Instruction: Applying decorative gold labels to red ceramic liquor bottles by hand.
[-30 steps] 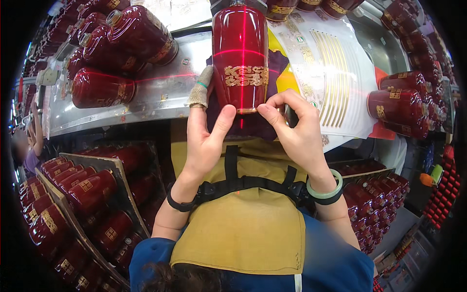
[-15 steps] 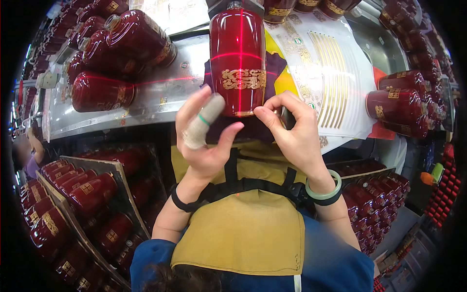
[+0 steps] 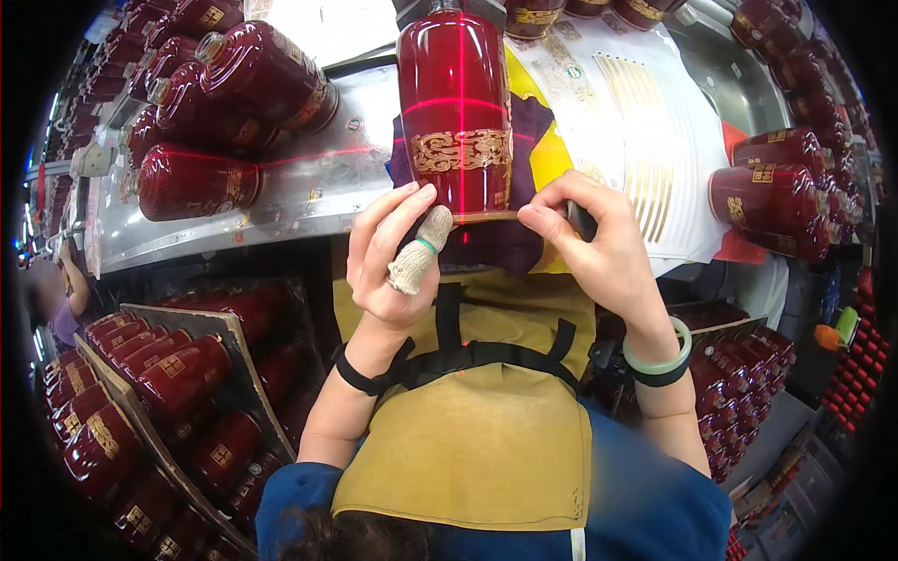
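A dark red glass bottle [image 3: 456, 70] with a gold ornamental band lies before me, its base toward me and red laser lines across it. Along the base runs a thin gold strip [image 3: 491, 217]. My right hand [image 3: 594, 234] pinches its right end between thumb and forefinger; a dark object [image 3: 582, 221], partly hidden, is tucked in that hand. My left hand [image 3: 393, 252] is at the base's lower left, fingers close together. Its finger in a knitted cover [image 3: 421, 248] with a green band meets the strip's left end; the thumb is hidden.
White sheets with gold strips [image 3: 645, 178] lie to the right on yellow and purple cloth [image 3: 538, 136]. Red bottles [image 3: 267, 79] crowd the metal table's left; others [image 3: 772, 201] lie at right. Racks of bottles [image 3: 178, 365] stand below. Another person [image 3: 70, 290] is at far left.
My left hand has moved up and right, its spread thumb and finger brought together at the bottle's base. My right hand has shifted right, showing more of the gold strip.
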